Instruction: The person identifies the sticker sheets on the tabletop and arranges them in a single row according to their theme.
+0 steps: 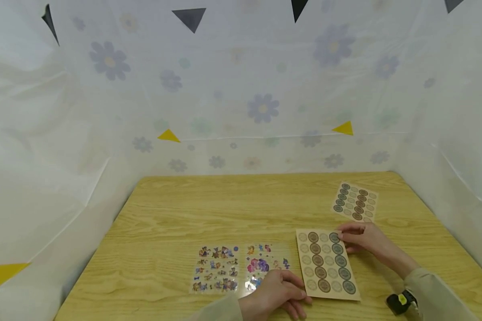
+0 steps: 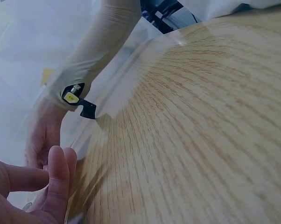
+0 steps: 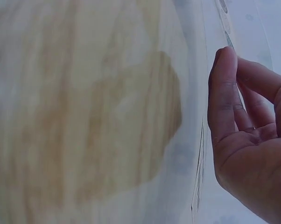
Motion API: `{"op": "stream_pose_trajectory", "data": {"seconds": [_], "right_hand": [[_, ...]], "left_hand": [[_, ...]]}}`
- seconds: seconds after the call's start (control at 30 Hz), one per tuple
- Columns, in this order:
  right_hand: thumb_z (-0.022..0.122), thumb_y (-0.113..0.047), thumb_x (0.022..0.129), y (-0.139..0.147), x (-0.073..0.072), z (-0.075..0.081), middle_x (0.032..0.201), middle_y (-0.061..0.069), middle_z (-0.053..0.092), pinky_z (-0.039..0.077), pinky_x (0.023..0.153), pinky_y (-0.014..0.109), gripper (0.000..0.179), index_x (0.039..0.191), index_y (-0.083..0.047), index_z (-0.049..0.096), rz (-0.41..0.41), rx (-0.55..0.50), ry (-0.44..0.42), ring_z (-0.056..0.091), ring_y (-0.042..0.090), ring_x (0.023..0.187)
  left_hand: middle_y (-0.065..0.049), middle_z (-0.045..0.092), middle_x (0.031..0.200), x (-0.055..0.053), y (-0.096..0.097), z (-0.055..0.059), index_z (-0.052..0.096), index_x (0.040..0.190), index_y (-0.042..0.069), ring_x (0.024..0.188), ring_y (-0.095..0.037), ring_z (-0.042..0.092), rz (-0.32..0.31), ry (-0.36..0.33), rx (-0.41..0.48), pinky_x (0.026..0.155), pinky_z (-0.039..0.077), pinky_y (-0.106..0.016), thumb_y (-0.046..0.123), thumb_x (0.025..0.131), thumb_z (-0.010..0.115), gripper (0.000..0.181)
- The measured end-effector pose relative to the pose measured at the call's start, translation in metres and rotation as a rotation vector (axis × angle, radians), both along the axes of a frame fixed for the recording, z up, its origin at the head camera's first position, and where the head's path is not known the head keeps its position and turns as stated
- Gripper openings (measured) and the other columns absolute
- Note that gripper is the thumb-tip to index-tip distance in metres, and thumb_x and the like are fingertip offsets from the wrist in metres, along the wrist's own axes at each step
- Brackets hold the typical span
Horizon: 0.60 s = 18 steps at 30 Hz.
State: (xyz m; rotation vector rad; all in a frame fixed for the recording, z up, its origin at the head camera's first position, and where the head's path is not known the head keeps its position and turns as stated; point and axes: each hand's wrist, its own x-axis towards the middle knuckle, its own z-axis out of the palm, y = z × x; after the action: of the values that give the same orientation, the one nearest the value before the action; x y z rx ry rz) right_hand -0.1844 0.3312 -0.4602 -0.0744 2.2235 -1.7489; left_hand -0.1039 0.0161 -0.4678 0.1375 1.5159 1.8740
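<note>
My right hand (image 1: pixel 367 238) pinches a kraft-brown sheet of round stickers (image 1: pixel 309 285) near its upper right corner. Rows of pale and dark circles cover the sheet. At its lower left corner is my left hand (image 1: pixel 275 290), thumb and fingertips right at the edge, relaxed. In the left wrist view, the thumb of the left hand (image 2: pixel 31 191) lies close to the index finger. Close up in the right wrist view, the right hand (image 3: pixel 248 121) brings thumb and fingertips together around the sheet, seen almost edge-on.
A second brown sheet of round stickers (image 1: pixel 351 203) lies farther back on the wooden table (image 1: pixel 225 200). Left of the held sheet lie two clear sheets with colourful cartoon stickers, one with ponies (image 1: pixel 258 265), one with small animal figures (image 1: pixel 214 269). White flowered curtains (image 1: pixel 225 89) surround the table.
</note>
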Motion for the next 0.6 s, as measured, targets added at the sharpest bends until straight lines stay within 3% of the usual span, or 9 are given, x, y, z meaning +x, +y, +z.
{"op": "stream_pose_trajectory", "data": {"seconds": [0.2, 0.4, 0.5, 0.6], "right_hand": [[0.069, -0.014, 0.093, 0.000, 0.000, 0.000, 0.102, 0.013, 0.071, 0.059, 0.078, 0.041, 0.038, 0.121, 0.011, 0.061, -0.003, -0.003, -0.002, 0.069, 0.021, 0.089], [0.069, -0.012, 0.093, 0.001, 0.001, -0.002, 0.104, 0.017, 0.070, 0.058, 0.079, 0.042, 0.040, 0.122, 0.014, 0.059, 0.011, -0.019, 0.013, 0.070, 0.024, 0.090], [0.068, -0.011, 0.093, 0.001, 0.000, -0.003, 0.104, 0.017, 0.070, 0.058, 0.079, 0.042, 0.039, 0.121, 0.014, 0.058, 0.017, -0.025, 0.014, 0.070, 0.024, 0.090], [0.068, -0.011, 0.094, 0.001, 0.000, -0.003, 0.104, 0.016, 0.071, 0.058, 0.079, 0.042, 0.038, 0.121, 0.014, 0.059, 0.023, -0.025, 0.017, 0.070, 0.024, 0.090]], "left_hand": [[-0.022, 0.072, 0.087, 0.002, -0.003, 0.002, 0.060, 0.099, -0.005, 0.060, -0.021, 0.068, -0.028, 0.058, -0.011, 0.052, 0.057, -0.027, -0.006, 0.088, 0.061, 0.011], [-0.018, 0.072, 0.079, 0.002, -0.004, 0.006, 0.063, 0.094, -0.003, 0.057, -0.026, 0.068, -0.090, 0.201, -0.057, 0.049, 0.056, -0.027, -0.004, 0.088, 0.063, 0.005], [-0.001, 0.071, 0.077, 0.000, -0.004, 0.008, 0.067, 0.094, 0.002, 0.058, -0.011, 0.064, -0.146, 0.390, -0.182, 0.055, 0.054, -0.022, 0.001, 0.089, 0.065, 0.006], [0.011, 0.065, 0.085, 0.000, -0.005, 0.011, 0.071, 0.100, 0.009, 0.070, 0.003, 0.056, -0.258, 0.706, -0.368, 0.066, 0.049, -0.015, 0.006, 0.089, 0.066, 0.012]]}}
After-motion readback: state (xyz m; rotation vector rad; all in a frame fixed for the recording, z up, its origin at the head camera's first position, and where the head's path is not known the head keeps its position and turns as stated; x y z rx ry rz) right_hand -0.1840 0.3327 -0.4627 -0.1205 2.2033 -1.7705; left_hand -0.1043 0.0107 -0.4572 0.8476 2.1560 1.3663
